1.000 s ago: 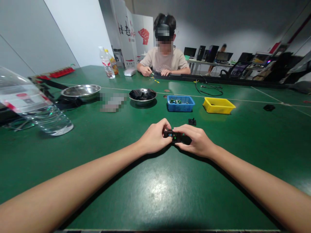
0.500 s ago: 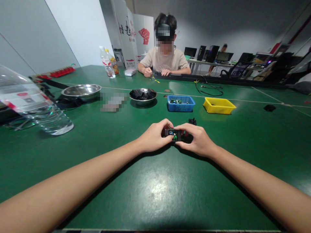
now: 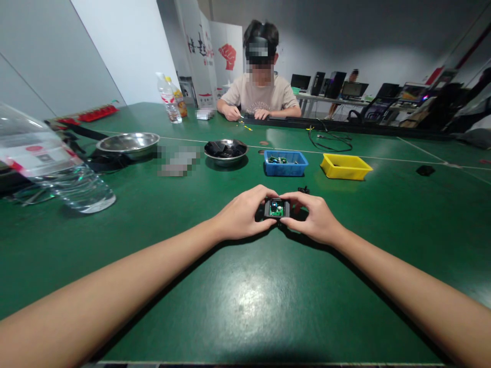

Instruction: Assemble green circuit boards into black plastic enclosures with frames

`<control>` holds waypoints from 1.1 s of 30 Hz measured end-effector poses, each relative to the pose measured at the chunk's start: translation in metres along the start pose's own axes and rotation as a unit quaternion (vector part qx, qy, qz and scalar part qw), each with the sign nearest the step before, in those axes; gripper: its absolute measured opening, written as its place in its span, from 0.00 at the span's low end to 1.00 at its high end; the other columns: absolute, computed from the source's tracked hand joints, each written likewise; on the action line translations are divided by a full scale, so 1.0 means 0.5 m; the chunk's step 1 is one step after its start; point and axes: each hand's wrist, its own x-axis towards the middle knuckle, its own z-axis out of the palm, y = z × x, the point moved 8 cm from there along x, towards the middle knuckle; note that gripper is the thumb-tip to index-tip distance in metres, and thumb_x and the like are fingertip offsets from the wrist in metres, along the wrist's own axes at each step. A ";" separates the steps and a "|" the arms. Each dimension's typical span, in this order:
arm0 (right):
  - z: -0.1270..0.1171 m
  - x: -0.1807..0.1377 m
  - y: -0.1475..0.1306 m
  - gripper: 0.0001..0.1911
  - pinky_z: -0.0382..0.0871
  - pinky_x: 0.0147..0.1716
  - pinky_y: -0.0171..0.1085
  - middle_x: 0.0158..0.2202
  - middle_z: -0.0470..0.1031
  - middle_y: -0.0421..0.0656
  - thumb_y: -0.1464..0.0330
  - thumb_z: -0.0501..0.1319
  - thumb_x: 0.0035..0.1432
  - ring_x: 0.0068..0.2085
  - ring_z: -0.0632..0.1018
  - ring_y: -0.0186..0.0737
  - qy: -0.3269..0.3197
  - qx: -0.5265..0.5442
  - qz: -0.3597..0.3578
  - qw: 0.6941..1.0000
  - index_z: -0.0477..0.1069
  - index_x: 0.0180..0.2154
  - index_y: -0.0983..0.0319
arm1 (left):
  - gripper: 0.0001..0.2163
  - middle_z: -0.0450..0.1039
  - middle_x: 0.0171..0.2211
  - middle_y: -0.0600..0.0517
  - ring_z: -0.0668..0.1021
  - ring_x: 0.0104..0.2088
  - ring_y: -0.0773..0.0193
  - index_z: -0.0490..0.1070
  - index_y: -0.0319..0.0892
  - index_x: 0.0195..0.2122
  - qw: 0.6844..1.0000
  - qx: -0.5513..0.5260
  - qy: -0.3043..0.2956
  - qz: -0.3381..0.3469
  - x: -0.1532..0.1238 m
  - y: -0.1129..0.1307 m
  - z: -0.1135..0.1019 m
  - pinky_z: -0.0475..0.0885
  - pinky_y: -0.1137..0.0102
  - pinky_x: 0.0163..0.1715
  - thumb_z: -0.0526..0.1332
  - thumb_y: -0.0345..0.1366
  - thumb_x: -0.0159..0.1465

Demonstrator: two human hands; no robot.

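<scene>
Rear wall (image 3: 307, 41): grey, darker toward the top | Folding screen (image 3: 224, 36): white, red fist print (image 3: 227, 56) | Rear desk (image 3: 312, 97): monitors (image 3: 300, 82), computer towers (image 3: 317, 83) | Office chair (image 3: 378, 108): black | Tabletop (image 3: 230, 266): green, glossy, pale glare toward near edge

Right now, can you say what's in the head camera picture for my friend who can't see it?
A left hand and a right hand hold a small black case with a green board inside, at a green table. Beyond are a bowl of black pieces, a blue bin and a yellow bin. Another person sits opposite.
</scene>
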 end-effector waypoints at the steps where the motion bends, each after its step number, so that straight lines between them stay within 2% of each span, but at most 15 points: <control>1: 0.001 0.000 0.001 0.21 0.73 0.39 0.37 0.41 0.81 0.44 0.67 0.68 0.52 0.37 0.80 0.40 -0.004 0.002 0.004 1.000 0.73 0.49 0.62 | 0.18 0.74 0.46 0.46 0.77 0.45 0.57 0.67 0.41 0.50 1.000 0.007 0.001 0.005 0.000 0.000 0.000 0.72 0.64 0.46 0.64 0.37 0.59; 6: 0.004 0.001 -0.001 0.20 0.73 0.39 0.37 0.39 0.81 0.43 0.67 0.67 0.54 0.37 0.79 0.39 -0.022 0.011 0.014 1.000 0.72 0.50 0.62 | 0.17 0.75 0.45 0.48 0.77 0.44 0.58 0.66 0.41 0.50 0.999 0.029 -0.001 0.015 0.000 0.003 0.000 0.72 0.65 0.45 0.64 0.34 0.60; 16: 0.015 -0.002 0.016 0.21 0.72 0.41 0.39 0.43 0.80 0.44 0.65 0.66 0.55 0.40 0.80 0.42 -0.060 0.025 0.043 0.997 0.69 0.51 0.60 | 0.09 0.74 0.39 0.49 0.76 0.38 0.59 0.68 0.42 0.43 0.996 0.079 -0.033 0.034 0.001 0.004 0.009 0.69 0.66 0.39 0.61 0.38 0.63; 33: 0.013 -0.002 0.015 0.20 0.72 0.40 0.39 0.42 0.80 0.44 0.65 0.65 0.56 0.40 0.80 0.42 -0.058 0.013 0.049 0.997 0.70 0.51 0.60 | 0.08 0.73 0.36 0.50 0.75 0.36 0.61 0.69 0.42 0.41 0.997 0.067 -0.027 0.036 0.000 0.001 0.007 0.68 0.68 0.37 0.62 0.37 0.62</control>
